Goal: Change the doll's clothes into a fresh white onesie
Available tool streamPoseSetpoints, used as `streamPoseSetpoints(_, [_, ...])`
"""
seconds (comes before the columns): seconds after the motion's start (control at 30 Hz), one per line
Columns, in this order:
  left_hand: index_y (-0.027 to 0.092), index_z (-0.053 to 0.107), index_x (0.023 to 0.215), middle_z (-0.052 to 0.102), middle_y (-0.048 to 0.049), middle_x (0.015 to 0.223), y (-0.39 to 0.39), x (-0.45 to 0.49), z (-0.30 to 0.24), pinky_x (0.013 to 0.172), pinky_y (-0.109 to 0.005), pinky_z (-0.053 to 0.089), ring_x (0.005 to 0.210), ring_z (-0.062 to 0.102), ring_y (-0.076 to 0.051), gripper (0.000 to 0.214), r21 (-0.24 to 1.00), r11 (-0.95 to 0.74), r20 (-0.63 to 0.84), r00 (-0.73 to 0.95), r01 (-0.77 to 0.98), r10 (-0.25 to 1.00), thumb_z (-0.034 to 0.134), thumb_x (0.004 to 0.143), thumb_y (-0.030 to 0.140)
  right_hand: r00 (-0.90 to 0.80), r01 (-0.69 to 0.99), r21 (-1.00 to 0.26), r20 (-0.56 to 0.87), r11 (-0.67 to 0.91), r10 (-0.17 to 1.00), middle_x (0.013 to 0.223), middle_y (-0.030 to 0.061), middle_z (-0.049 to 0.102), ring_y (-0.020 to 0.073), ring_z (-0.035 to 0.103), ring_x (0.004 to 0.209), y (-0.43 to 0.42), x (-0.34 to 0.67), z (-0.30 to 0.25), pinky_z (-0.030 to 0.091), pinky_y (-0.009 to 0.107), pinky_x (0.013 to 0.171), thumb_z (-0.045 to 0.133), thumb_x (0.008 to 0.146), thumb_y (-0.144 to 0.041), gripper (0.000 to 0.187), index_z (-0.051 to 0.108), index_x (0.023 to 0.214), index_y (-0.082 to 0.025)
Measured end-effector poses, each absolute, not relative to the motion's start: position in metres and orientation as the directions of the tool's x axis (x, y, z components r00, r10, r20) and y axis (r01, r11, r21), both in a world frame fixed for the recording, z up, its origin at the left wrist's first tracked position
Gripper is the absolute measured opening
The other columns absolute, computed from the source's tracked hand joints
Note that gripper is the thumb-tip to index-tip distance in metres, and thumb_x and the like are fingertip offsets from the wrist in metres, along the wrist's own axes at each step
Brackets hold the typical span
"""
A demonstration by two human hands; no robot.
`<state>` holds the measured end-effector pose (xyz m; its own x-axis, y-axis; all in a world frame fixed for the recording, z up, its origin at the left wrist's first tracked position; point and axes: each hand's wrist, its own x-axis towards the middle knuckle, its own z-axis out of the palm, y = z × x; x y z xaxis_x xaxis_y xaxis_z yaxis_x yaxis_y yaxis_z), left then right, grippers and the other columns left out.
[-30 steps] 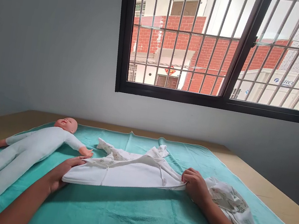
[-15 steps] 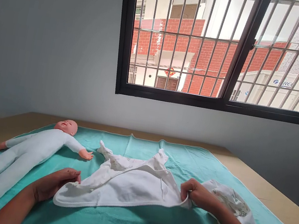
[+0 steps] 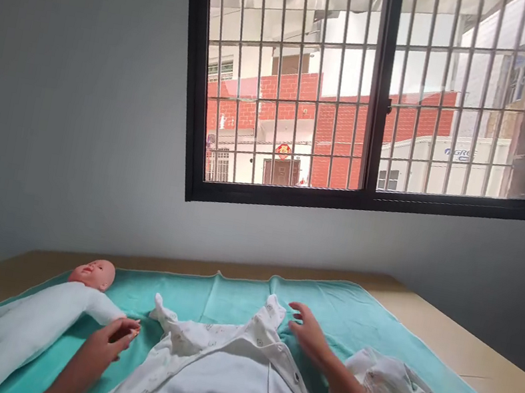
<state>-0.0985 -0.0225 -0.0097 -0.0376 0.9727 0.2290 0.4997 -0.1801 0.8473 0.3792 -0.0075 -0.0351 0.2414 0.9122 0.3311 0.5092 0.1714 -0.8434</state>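
A white baby garment (image 3: 220,379) lies spread on the teal towel (image 3: 234,296), its sleeves pointing away from me. A baby doll (image 3: 31,325) in a pale suit lies on its back at the left. My left hand (image 3: 108,340) is at the end of the doll's outstretched arm, its fingers bent round the doll's small hand. My right hand (image 3: 307,332) lies past the garment's far sleeve with its fingers stretched out flat, holding nothing and touching the cloth's edge.
A second, crumpled printed garment (image 3: 391,388) lies on the towel under my right forearm. The towel covers a wooden table (image 3: 448,324) set against a grey wall. Above it is a barred window (image 3: 362,92).
Both hands let go of the garment, which now lies flat nearer to me. My left hand went to the doll's hand, my right hand opened and reached forward. The view tilted and turned.
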Motion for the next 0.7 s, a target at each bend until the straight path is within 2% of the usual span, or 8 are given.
streamPoseSetpoints(0.07, [0.022,0.071,0.096,0.072,-0.0095,0.102,-0.006,-0.071,-0.012,0.085,-0.041,0.055,0.102,0.066,-0.031,0.039,0.682,-0.349,0.406,0.064,0.643,0.912,0.061,0.072,0.050,0.126,0.588,-0.748,0.461,0.308,0.878,0.128,0.0119,0.062,0.0250,0.057,0.119,0.003,0.368,-0.042,0.040,0.043,0.109,0.048,0.069,-0.011,0.046,0.064,0.112,-0.017])
streamPoseSetpoints(0.13, [0.023,0.071,0.106,0.069,-0.0110,0.119,0.007,-0.044,-0.011,0.101,-0.045,0.047,0.117,0.059,-0.033,0.042,0.501,-0.448,0.431,0.236,0.741,0.871,0.061,0.070,0.041,-0.096,0.640,-0.620,0.523,0.455,0.847,0.133,0.0090,0.061,0.0237,0.051,0.127,0.005,0.360,-0.045,0.035,0.041,0.113,0.046,0.073,-0.008,0.047,0.065,0.115,-0.019])
streamPoseSetpoints(0.2, [0.024,0.070,0.110,0.066,-0.0105,0.125,0.014,-0.021,-0.005,0.106,-0.046,0.042,0.123,0.055,-0.032,0.044,0.346,-0.500,0.330,0.396,0.794,0.857,0.063,0.067,0.030,-0.296,0.635,-0.529,0.505,0.562,0.810,0.136,0.0053,0.059,0.0228,0.048,0.130,0.000,0.354,-0.044,0.033,0.040,0.114,0.045,0.076,-0.006,0.052,0.064,0.122,-0.022])
streamPoseSetpoints(0.3, [0.027,0.072,0.097,0.071,-0.0054,0.113,0.013,0.003,0.010,0.102,-0.042,0.043,0.115,0.059,-0.030,0.037,0.204,-0.549,0.120,0.536,0.810,0.836,0.062,0.063,0.020,-0.347,0.631,-0.543,0.441,0.554,0.828,0.136,0.0032,0.059,0.0226,0.047,0.131,-0.010,0.349,-0.040,0.034,0.039,0.113,0.046,0.076,-0.004,0.063,0.054,0.135,-0.025])
streamPoseSetpoints(0.43, [0.024,0.070,0.083,0.072,-0.0028,0.094,0.006,0.016,0.029,0.101,-0.040,0.039,0.094,0.064,-0.023,0.022,0.131,-0.510,0.026,0.511,0.850,0.859,0.050,0.075,0.021,-0.314,0.728,-0.494,0.377,0.476,0.871,0.119,0.0044,0.066,0.0245,0.054,0.113,-0.013,0.347,-0.037,0.041,0.039,0.101,0.049,0.077,-0.005,0.069,0.046,0.142,-0.028])
streamPoseSetpoints(0.57, [0.020,0.063,0.078,0.070,-0.0021,0.086,0.010,0.014,0.032,0.078,-0.029,0.042,0.082,0.061,-0.020,0.032,0.158,-0.476,0.077,0.469,0.865,0.880,0.034,0.088,0.030,-0.313,0.782,-0.390,0.429,0.486,0.848,0.113,0.0050,0.067,0.0245,0.054,0.107,-0.009,0.347,-0.042,0.041,0.039,0.097,0.054,0.083,-0.012,0.034,0.068,0.111,-0.026])
streamPoseSetpoints(0.63, [0.021,0.059,0.078,0.069,-0.0012,0.084,0.016,0.009,0.029,0.073,-0.028,0.040,0.079,0.061,-0.019,0.032,0.181,-0.462,0.107,0.450,0.868,0.887,0.032,0.091,0.033,-0.313,0.771,-0.385,0.464,0.507,0.829,0.117,0.0040,0.066,0.0233,0.052,0.116,-0.007,0.348,-0.044,0.036,0.039,0.103,0.054,0.084,-0.011,0.025,0.069,0.099,-0.024])
streamPoseSetpoints(0.7, [0.022,0.056,0.078,0.069,-0.0004,0.082,0.020,0.005,0.027,0.073,-0.028,0.038,0.078,0.061,-0.019,0.031,0.165,-0.441,0.125,0.424,0.882,0.897,0.031,0.092,0.034,-0.292,0.781,-0.393,0.455,0.485,0.841,0.117,0.0037,0.067,0.0226,0.052,0.121,-0.008,0.348,-0.044,0.029,0.044,0.110,0.051,0.087,-0.010,0.024,0.067,0.097,-0.024])
